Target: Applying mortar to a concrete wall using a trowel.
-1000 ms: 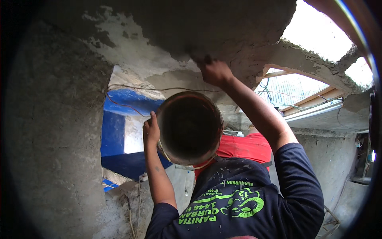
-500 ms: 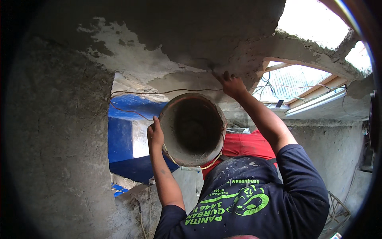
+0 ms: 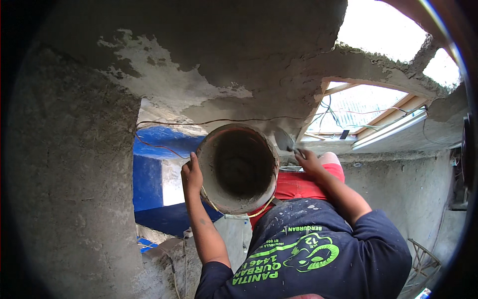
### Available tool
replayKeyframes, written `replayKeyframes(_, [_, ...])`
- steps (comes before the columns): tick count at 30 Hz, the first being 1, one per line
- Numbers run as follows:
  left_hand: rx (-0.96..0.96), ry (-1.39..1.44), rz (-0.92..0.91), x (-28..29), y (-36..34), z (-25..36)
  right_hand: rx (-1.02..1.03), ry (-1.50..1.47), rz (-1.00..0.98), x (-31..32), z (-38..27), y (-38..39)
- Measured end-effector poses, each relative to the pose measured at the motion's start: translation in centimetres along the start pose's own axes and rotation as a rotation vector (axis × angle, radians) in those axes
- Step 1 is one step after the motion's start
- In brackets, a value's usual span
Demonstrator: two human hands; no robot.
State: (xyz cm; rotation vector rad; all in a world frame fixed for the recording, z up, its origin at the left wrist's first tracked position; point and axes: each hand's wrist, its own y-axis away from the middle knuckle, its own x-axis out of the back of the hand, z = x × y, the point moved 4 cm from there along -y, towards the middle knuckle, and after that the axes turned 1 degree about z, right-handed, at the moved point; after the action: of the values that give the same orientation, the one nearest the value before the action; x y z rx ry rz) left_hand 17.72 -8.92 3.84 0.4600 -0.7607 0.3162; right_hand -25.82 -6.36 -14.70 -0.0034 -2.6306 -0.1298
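Lowered from the plastered ceiling (image 3: 239,55), the right hand (image 3: 308,162) grips a trowel (image 3: 285,140) beside the mortar bucket (image 3: 238,168) the left hand (image 3: 191,174) holds; reloading mortar looks next.

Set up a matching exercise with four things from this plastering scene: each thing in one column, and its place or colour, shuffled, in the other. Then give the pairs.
Things:
1. bucket
2. trowel
3. left hand
4. wall seen through the opening

Places or colours:
A. blue
B. gripping the bucket's rim
C. in the right hand, blade up by the grey ceiling
D. round, coated with grey mortar, mouth facing the camera

Pairs: 1-D, 2-C, 3-B, 4-A
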Motion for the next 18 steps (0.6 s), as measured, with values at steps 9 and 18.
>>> replayKeyframes(9, [-0.177,-0.044,-0.009,-1.7,-0.9,5.6,-0.289,-0.22,-0.089,2.1,1.8,2.0])
replayKeyframes(18, [-0.246,-0.2,-0.017,-2.7,-1.9,8.3,-0.146,0.096,-0.158,1.4,1.2,1.3])
